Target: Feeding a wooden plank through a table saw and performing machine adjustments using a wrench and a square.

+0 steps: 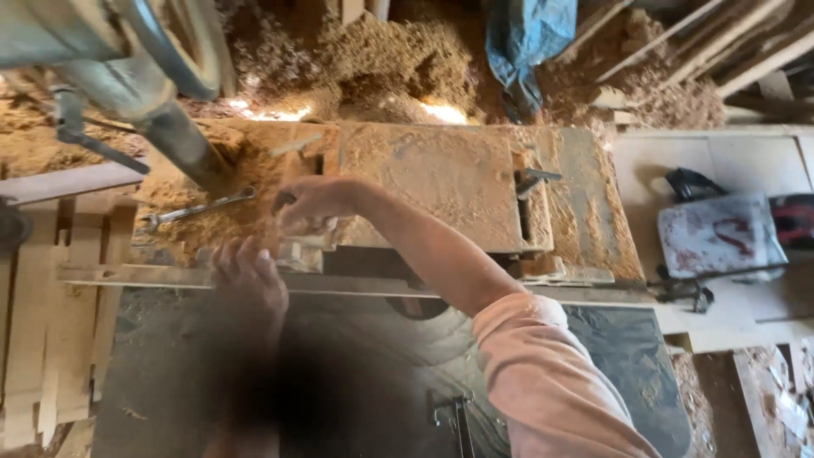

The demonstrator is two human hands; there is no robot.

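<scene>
Right hand [315, 202] reaches across the sawdust-covered machine worktop [441, 182], fingers curled down onto a small wood block [298, 246] at the worktop's near edge. Left hand [248, 280] rests on a long wooden strip [136, 275], fingers spread flat. A wrench [197, 209] lies just left of the hands. A white-and-red plastic package [721, 233] sits well apart at right, open board around it.
</scene>
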